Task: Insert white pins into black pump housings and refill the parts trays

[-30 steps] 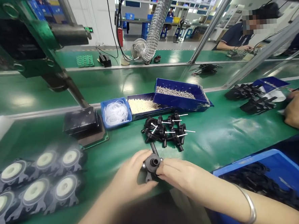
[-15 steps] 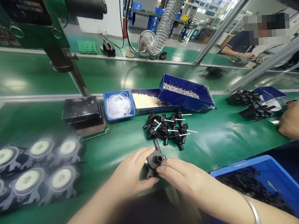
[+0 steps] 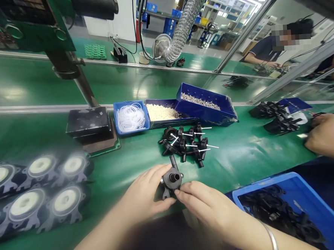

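Between my two hands sits a black plastic pump housing (image 3: 172, 180), its round port facing up and a side pipe pointing away from me. My left hand (image 3: 148, 190) is closed around its left side, thumb at the lower edge. From the right, the fingertips of my right hand (image 3: 198, 198) pinch its lower right edge. Small screw heads show on the housing's two side lugs. Just beyond lie several similar black pump parts (image 3: 183, 143) with thin white sticks poking out.
Behind stand bins of white rings (image 3: 131, 117), cream-coloured small parts (image 3: 163, 112) and screws (image 3: 201, 101). A press (image 3: 89, 126) is at left, near several black parts with white discs (image 3: 27, 204). A blue crate (image 3: 297, 177) and another person's hand (image 3: 327, 134) are at right.
My right fingers have slid slightly down along the housing's right edge, uncovering its right lug. The other person's hand at right has shifted a little. The view has moved slightly.
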Available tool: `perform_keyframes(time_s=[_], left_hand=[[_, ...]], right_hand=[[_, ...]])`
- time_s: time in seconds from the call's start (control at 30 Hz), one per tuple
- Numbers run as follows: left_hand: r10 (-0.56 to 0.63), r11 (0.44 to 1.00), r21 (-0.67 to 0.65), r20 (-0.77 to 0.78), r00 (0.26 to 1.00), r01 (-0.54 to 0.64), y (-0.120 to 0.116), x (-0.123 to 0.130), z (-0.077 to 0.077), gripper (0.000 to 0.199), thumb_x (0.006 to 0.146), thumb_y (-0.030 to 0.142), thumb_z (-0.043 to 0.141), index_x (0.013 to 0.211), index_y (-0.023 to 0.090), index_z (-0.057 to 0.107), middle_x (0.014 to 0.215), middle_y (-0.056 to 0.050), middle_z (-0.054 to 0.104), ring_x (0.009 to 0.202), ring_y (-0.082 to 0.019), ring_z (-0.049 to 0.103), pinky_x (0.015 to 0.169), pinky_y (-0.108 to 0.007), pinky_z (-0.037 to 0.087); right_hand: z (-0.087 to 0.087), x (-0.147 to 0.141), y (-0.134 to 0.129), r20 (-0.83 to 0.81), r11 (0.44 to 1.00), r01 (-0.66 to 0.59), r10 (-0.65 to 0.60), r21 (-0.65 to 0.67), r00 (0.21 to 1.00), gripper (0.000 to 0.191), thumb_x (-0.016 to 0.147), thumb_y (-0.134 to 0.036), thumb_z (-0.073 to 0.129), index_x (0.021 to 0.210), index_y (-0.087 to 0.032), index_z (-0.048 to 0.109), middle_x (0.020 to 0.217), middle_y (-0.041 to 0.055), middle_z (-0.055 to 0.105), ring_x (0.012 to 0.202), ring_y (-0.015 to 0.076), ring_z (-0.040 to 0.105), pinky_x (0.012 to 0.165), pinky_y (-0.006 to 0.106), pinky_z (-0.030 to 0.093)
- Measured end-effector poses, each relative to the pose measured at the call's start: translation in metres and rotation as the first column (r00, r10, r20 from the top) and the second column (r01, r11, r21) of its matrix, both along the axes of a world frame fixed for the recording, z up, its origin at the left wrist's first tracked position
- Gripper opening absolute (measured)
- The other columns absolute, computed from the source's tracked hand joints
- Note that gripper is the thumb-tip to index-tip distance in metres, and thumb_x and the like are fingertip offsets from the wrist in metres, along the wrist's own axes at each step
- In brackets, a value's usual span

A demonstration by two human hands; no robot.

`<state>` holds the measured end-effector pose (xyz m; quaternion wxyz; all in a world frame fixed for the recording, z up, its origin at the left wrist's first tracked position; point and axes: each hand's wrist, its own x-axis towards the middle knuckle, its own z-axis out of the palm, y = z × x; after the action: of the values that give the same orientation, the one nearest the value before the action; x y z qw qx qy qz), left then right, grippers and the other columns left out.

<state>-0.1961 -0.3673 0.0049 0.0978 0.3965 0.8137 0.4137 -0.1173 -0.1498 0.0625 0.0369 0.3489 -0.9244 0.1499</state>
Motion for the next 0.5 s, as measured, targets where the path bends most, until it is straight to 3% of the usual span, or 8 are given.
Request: perform_keyframes(time_s=[0.17,0.33,0.43,0.5], left_hand=[[0.011,1.0,-0.005,0.002,1.0,-0.011,0.0,0.0,0.0,0.069,0.083,0.033,0.065,0.143,0.022,0.031,0.144,-0.011,0.049,0.131,-0.025,0.049,0.108,-0.043,0.046],[0.04,0.999,-0.026,-0.062,0.997,-0.042,0.001,0.002,-0.006,0.07,0.083,0.036,0.065,0.142,0.022,0.031,0.142,-0.013,0.051,0.129,-0.026,0.052,0.106,-0.042,0.048],[0.088,0.995,-0.022,-0.174,0.981,-0.093,0.004,0.013,-0.019,0.076,0.082,0.044,0.066,0.145,0.024,0.028,0.133,-0.014,0.058,0.118,-0.031,0.061,0.093,-0.041,0.056],[0.119,0.992,-0.001,-0.243,0.963,-0.123,0.007,0.019,-0.027,0.084,0.08,0.046,0.066,0.15,0.032,0.021,0.128,-0.011,0.062,0.111,-0.033,0.065,0.085,-0.04,0.06]], right_hand=[[-0.02,0.008,-0.002,-0.047,0.993,0.055,-0.06,-0.103,0.997,0.042,0.087,-0.001,0.055,0.129,-0.008,0.054,0.105,0.0148,0.061,0.092,0.0226,0.055,0.078,0.038,0.054],[-0.013,0.003,0.001,-0.109,0.956,0.115,-0.149,-0.27,0.983,0.048,0.085,0.0,0.057,0.131,-0.013,0.052,0.108,0.0133,0.056,0.099,0.0218,0.053,0.084,0.038,0.051],[-0.015,0.008,-0.004,-0.164,0.957,0.209,-0.243,-0.201,0.956,0.046,0.087,-0.021,0.062,0.132,-0.019,0.052,0.123,0.0157,0.053,0.107,0.0266,0.054,0.089,0.045,0.05],[-0.03,0.013,-0.012,-0.153,0.961,0.261,-0.273,-0.095,0.95,0.049,0.087,-0.04,0.062,0.132,-0.023,0.053,0.13,0.0158,0.054,0.102,0.0267,0.058,0.084,0.043,0.054]])
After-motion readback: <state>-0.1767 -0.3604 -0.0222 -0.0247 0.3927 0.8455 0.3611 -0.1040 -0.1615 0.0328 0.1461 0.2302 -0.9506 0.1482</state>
